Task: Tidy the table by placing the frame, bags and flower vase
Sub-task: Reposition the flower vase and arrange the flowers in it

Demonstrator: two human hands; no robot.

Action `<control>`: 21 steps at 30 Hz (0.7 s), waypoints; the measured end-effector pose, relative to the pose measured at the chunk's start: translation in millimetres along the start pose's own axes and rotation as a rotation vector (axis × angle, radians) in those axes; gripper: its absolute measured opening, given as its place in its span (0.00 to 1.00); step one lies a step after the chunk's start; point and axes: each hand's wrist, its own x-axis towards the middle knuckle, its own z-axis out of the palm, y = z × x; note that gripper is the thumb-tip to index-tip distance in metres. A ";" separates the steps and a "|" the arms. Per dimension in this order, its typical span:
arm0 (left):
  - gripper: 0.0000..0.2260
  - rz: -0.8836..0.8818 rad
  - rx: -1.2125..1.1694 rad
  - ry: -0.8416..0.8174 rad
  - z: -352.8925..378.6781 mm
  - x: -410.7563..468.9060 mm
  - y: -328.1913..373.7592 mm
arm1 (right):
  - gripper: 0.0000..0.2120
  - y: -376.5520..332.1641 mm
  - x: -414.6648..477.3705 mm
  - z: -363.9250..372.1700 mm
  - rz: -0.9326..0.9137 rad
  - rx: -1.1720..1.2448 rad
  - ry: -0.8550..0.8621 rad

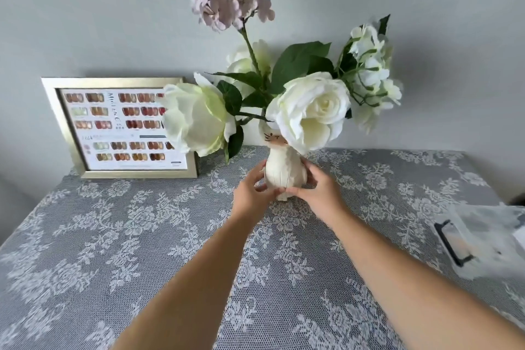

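Observation:
A cream cat-shaped flower vase (284, 169) stands upright near the back middle of the table, filled with white roses (311, 109) and a tall lilac stem. My left hand (251, 193) cups its left side and my right hand (319, 189) its right side, fingers wrapped round the base. A gold picture frame (61, 128) with a nail-colour chart leans against the wall at the back left. A clear plastic bag (488, 239) with a black-edged item inside lies at the right edge.
The table (113, 250) wears a grey cloth with white lace flowers. A pale wall rises directly behind the table. The large blooms overhang the frame's right side.

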 end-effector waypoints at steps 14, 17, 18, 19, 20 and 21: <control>0.34 0.002 0.014 0.051 9.2 49.5 2.1 | 0.39 11.6 55.1 1.7 -0.012 -0.002 0.005; 0.34 0.018 0.036 0.062 11.1 51.2 0.8 | 0.39 13.0 57.1 1.8 -0.007 0.022 0.003; 0.34 0.024 0.041 0.059 11.7 51.8 0.8 | 0.38 12.7 56.9 1.5 -0.008 0.027 0.004; 0.34 0.024 0.043 0.056 12.2 52.0 0.9 | 0.37 12.4 56.4 1.0 -0.010 0.028 0.004; 0.34 0.020 0.043 0.054 12.7 51.4 1.2 | 0.36 12.0 55.5 0.7 -0.011 0.031 0.003; 0.34 0.015 0.042 0.055 13.3 50.8 1.9 | 0.35 11.5 54.4 0.5 -0.008 0.036 -0.001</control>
